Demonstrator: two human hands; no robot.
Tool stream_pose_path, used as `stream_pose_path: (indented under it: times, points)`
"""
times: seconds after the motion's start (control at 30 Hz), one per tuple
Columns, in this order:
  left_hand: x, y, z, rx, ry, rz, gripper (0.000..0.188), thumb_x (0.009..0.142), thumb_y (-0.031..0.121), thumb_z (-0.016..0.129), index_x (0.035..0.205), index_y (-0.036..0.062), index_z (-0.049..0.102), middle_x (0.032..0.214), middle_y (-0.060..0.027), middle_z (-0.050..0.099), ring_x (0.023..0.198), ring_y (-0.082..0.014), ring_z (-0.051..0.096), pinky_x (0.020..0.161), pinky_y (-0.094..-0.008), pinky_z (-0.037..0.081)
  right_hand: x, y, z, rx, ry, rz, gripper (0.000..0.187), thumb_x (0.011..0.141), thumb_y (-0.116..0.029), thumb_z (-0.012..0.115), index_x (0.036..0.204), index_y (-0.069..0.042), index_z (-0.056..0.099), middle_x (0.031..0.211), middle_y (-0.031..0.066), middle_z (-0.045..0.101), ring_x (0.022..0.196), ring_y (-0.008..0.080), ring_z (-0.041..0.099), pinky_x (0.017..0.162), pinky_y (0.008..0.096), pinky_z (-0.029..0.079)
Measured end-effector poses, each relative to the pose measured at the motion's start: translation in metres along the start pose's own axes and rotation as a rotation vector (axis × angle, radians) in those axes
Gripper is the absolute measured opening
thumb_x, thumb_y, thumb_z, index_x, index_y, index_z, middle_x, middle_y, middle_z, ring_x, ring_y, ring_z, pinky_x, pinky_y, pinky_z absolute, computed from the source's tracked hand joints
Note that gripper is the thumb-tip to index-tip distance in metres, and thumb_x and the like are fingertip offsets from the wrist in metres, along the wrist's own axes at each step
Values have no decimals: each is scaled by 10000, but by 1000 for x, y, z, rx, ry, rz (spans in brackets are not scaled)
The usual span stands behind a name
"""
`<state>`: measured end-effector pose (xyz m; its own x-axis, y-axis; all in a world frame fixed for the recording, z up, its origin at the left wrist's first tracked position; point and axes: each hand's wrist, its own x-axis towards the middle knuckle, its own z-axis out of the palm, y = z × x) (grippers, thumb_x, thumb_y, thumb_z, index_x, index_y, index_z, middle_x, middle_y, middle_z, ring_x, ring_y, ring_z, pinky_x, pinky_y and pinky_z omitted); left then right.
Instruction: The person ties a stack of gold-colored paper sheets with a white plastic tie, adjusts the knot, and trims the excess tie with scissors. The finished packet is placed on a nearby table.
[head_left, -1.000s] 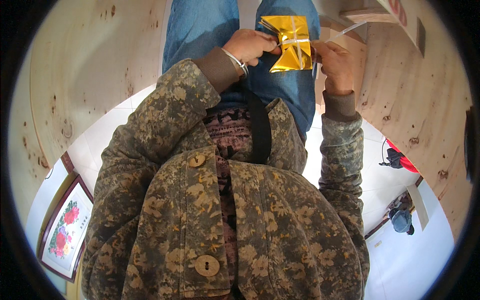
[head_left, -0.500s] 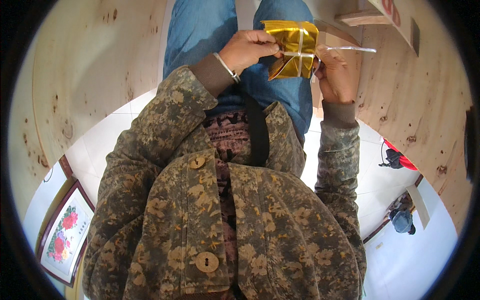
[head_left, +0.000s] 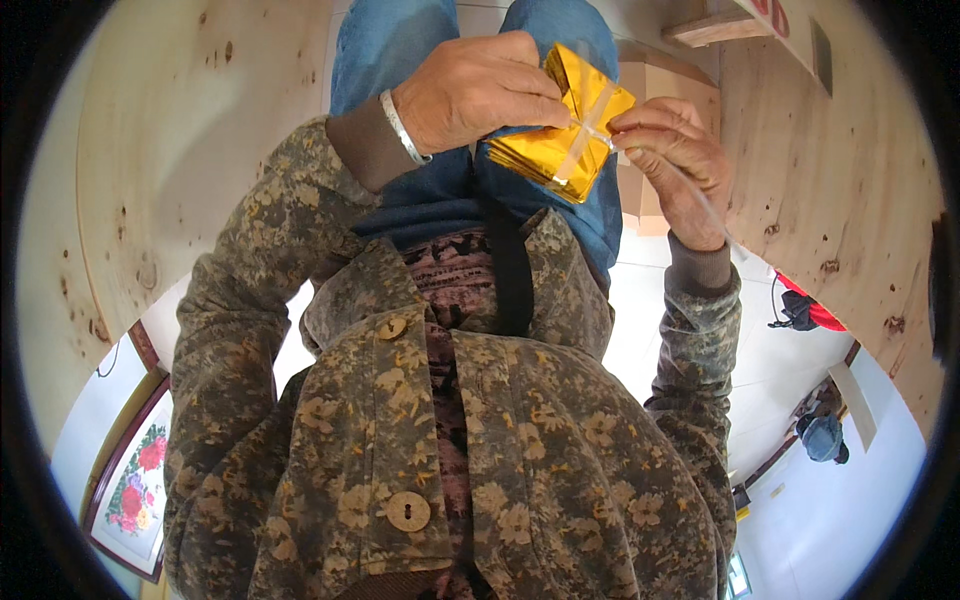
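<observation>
A bundle of gold foil sheets point(head_left: 545, 152) is held tilted above my thighs. A pale flat ribbon point(head_left: 603, 103) crosses over its face. My left hand point(head_left: 490, 92) is closed in a pinch, fingertips on the ribbon where its bands meet; the thumb is partly hidden. At the bundle's right edge my right hand point(head_left: 678, 165) pinches the ribbon between thumb and fingers. A loose tail of it runs down past the right palm toward the wrist.
Pale wooden boards point(head_left: 150, 150) with knots stand on the left, and another wooden panel point(head_left: 800, 170) on the right. A cardboard box point(head_left: 690, 95) is beyond my right hand. A red and black item point(head_left: 805, 310) lies at right. A framed flower picture point(head_left: 130, 490) is lower left.
The bundle has turned askew and come slightly lower and to the left. My left fingers have moved over its face to the ribbon crossing. The ribbon's tail now trails down beside my right hand.
</observation>
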<state>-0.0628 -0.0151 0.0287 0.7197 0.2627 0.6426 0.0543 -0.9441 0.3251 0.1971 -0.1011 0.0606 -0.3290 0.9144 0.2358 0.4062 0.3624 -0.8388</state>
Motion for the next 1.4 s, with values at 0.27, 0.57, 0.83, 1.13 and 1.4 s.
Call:
stream_pose_path:
  times: [0.27,0.57,0.83,1.13,1.4]
  points:
    - [24,-21,-4,30,-335,407,355,783,138,703,1129,60,699,1074,-44,680,923,-205,598,723,-322,515,-23,-26,13,-398,10,-98,182,713,-40,769,886,-92,786,960,36,742,1032,237,623,1010,484,442]
    - [44,-29,8,77,-511,666,185,761,182,709,904,72,669,894,1,628,852,-182,562,645,-310,457,-32,-36,38,-444,39,-65,245,647,22,741,883,-44,764,901,68,712,966,255,655,1001,473,481]
    - [64,-33,11,68,-514,686,157,761,240,696,829,105,657,809,33,621,849,-174,562,632,-307,441,-25,-49,39,-606,64,-78,248,644,19,724,887,-27,746,909,84,705,919,255,663,954,430,511]
    - [41,-37,44,-522,-486,185,174,750,237,690,858,101,677,750,14,608,853,-180,572,652,-309,474,-17,-53,63,-622,155,115,143,677,12,684,816,-23,681,805,104,624,801,288,625,716,384,526]
    - [46,-14,21,128,-349,265,169,755,197,686,877,85,652,817,-10,595,845,-199,582,660,-314,525,-15,-51,63,-604,188,135,82,729,-11,692,808,-16,672,801,118,625,773,309,629,685,405,519]
